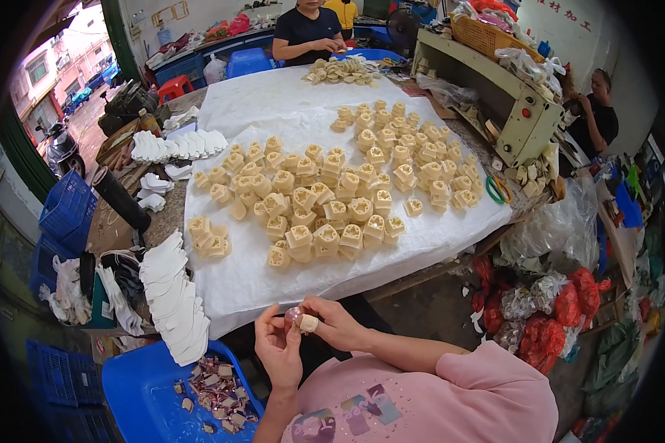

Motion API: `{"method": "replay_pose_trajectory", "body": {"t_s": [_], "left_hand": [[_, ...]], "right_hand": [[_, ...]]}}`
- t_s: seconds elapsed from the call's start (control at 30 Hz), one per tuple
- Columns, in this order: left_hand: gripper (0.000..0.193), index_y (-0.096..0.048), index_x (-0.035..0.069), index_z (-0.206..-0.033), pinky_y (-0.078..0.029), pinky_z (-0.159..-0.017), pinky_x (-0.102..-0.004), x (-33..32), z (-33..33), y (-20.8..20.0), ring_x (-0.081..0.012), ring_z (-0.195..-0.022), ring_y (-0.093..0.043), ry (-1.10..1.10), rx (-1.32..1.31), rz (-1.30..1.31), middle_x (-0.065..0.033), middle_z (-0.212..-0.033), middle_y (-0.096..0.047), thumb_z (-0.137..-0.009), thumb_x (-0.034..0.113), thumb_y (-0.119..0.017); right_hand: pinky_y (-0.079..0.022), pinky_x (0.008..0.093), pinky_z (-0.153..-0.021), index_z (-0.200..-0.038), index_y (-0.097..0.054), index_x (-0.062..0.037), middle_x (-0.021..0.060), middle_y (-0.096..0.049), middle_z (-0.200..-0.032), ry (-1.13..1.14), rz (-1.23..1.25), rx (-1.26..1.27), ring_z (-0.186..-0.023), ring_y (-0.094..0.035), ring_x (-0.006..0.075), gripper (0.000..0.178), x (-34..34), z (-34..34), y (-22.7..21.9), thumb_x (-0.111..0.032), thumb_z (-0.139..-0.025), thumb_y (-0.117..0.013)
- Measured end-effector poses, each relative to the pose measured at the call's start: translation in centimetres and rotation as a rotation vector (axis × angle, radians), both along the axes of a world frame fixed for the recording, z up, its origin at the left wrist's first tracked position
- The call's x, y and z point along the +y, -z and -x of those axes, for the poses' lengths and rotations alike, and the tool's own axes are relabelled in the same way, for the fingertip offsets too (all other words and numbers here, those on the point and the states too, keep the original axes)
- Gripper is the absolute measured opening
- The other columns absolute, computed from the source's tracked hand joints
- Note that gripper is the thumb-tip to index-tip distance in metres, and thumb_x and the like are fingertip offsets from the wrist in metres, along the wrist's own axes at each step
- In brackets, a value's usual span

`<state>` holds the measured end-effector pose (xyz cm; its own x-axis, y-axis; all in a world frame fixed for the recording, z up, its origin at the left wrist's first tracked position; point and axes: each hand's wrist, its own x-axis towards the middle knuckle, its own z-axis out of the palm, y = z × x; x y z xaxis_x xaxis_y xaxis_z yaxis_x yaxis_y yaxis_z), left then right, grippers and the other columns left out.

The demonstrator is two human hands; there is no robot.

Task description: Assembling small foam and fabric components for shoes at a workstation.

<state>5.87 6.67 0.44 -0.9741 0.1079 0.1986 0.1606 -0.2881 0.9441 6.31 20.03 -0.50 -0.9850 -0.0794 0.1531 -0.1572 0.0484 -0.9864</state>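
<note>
Table (pixel 528 210): one, overlaid with a white sheet (pixel 233 286).
Cup spread: hollow cream cups (pixel 362 210), dozens, too crowded for a sure count; one small cluster apart at left. Flatter cream pieces (pixel 343 71) heaped at far end.
Machine (pixel 513 136): one, pale metal, right of the table; one red button.
Other people: three. Dark top (pixel 301 31) across the table, yellow top (pixel 343 10) behind, black top (pixel 600 122) far right.
Pink shirt (pixel 436 399): one, on the wearer; three purple printed patches, pale lettering.
Wall writing: red characters, upper right.
Blue tub (pixel 137 384): one, lower left; holds a loose heap of purple-and-cream bits (pixel 213 380), overlapping, uncounted.
Basket (pixel 488 33): one, orange-tan, atop the machine; red and white plastic in it.
Red bags (pixel 543 340): at least three, on the floor at right, clear bags beside them.
White pads (pixel 171 295): two long fanned rows at left, a few loose between.
Left grip (pixel 279 354): thumb and fingers clamped on the held piece.
Right grip (pixel 336 325): fingers together on its cream end (pixel 308 323).
Rings (pixel 493 190): two colours seen, green and orange, table's right edge.
Held piece (pixel 295 316): pinkish, shiny, between both hands, just off the table's near edge.
</note>
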Motion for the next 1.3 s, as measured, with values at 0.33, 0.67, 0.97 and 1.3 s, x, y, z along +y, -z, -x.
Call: {"method": "replay_pose_trajectory", "body": {"t_s": [0.33,0.67,0.97,1.3], "left_hand": [[0.027,-0.058,-0.004,-0.11,-0.045,-0.075,-0.0233,-0.2,-0.2,0.1,-0.0103,-0.082,-0.052,0.074,0.007,0.153,-0.0027,-0.091,-0.05,-0.086,0.007,-0.063],[0.027,-0.059,-0.003,-0.108,-0.043,-0.078,-0.0231,0.2,-0.3,-0.7,-0.0091,-0.083,-0.052,0.095,0.005,0.149,-0.0009,-0.091,-0.054,-0.083,0.006,-0.065],[0.027,-0.058,-0.003,-0.11,-0.045,-0.072,-0.0211,0.2,-0.3,0.1,-0.0087,-0.08,-0.052,0.119,0.014,0.115,-0.0012,-0.088,-0.049,-0.084,0.0,-0.062],[0.025,-0.057,-0.003,-0.11,-0.045,-0.079,-0.0234,-1.0,0.3,1.4,-0.0097,-0.087,-0.055,0.2,-0.178,0.069,-0.0025,-0.093,-0.057,-0.086,0.003,-0.06]], "right_hand": [[-0.044,0.0284,-0.068,-0.097,-0.053,-0.0005,0.0063,-0.056,-0.083,0.012,0.01,0.026,-0.075,-0.051,0.0129,0.027,0.5,-0.8,0.3,-0.026,-0.091,-0.056],[-0.041,0.0279,-0.064,-0.093,-0.052,-0.0012,0.005,-0.052,-0.077,0.052,-0.054,0.077,-0.069,-0.048,0.0131,0.027,1.0,-1.1,-0.6,-0.027,-0.089,-0.058],[-0.046,0.0285,-0.069,-0.1,-0.056,0.0002,0.0085,-0.06,-0.086,0.025,0.018,-0.037,-0.078,-0.055,0.013,0.025,0.9,-1.6,-0.4,-0.023,-0.091,-0.056],[-0.042,0.032,-0.056,-0.087,-0.055,-0.002,0.011,-0.051,-0.075,0.084,-0.372,0.183,-0.061,-0.052,0.0231,0.017,0.4,-0.5,-0.2,-0.018,-0.085,-0.06]]}}
